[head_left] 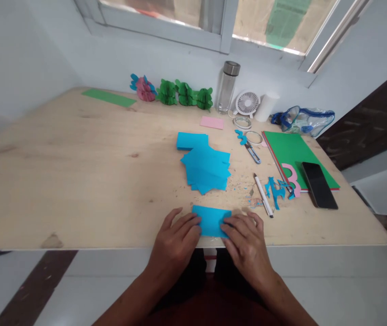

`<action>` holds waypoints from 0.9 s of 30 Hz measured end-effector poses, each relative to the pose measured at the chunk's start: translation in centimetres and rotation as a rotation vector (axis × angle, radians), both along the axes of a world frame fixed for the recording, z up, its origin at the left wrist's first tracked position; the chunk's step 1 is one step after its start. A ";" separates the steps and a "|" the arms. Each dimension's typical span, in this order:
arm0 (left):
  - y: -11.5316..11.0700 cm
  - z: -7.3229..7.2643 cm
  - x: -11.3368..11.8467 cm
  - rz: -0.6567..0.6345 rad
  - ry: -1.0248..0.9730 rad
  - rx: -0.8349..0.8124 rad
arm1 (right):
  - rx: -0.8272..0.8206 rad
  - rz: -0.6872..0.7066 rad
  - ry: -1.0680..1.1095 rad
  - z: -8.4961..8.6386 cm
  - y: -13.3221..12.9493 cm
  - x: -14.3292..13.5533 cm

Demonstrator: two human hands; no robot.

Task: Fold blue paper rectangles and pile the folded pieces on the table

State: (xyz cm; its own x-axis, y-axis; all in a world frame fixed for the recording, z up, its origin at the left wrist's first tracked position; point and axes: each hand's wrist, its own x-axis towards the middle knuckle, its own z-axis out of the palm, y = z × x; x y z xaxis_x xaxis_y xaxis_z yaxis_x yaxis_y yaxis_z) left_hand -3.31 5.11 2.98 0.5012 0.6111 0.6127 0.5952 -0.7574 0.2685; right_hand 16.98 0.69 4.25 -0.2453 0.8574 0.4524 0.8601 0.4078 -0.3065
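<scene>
A blue paper rectangle (212, 221) lies near the front edge of the wooden table (94, 181). My left hand (178, 235) rests its fingertips on the paper's left end, and my right hand (246, 236) has its fingertips on the right end. The fingers of both hands are curved over the paper, with the thumbs near its lower edge. Just beyond the hands is a loose pile of blue paper pieces (207, 168), with a neater blue stack (192, 141) touching its back left.
On the right are a white pen (263, 195), blue scraps (277, 192), a cutter (252, 152), a green sheet (297, 151) and a phone (319, 185). A glass bottle (226, 88), fan (247, 103) and green paper decorations (184, 94) stand along the wall.
</scene>
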 end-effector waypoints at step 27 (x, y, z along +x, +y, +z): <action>-2.1 -1.7 1.6 0.104 -0.050 0.048 | -0.113 -0.210 0.072 -0.4 2.2 -1.3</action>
